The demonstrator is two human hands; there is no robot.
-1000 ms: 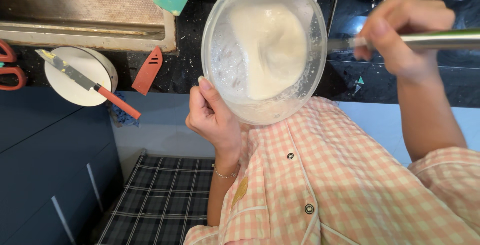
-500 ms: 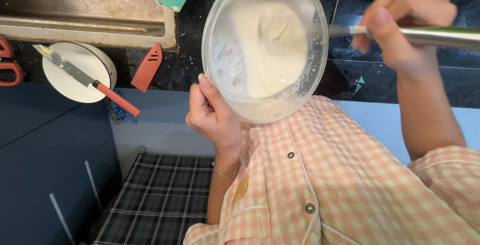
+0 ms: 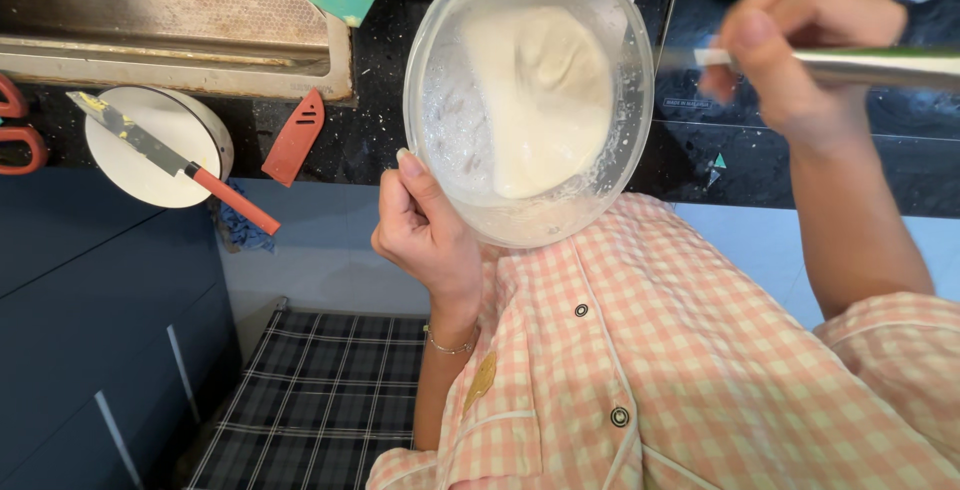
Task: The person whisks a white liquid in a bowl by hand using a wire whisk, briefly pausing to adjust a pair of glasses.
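I see my left hand (image 3: 425, 235) gripping the rim of a clear glass bowl (image 3: 528, 95) of white batter, tilted toward me, while my right hand (image 3: 795, 50) grips a blurred metal handle (image 3: 870, 67).

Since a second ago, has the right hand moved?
Yes. The right hand, holding the metal handle, has shifted up, away from the body, against the black countertop.

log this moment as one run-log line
left hand: holds tilted clear bowl by rim | batter inside | right hand: grips metal handle | knife on white plate
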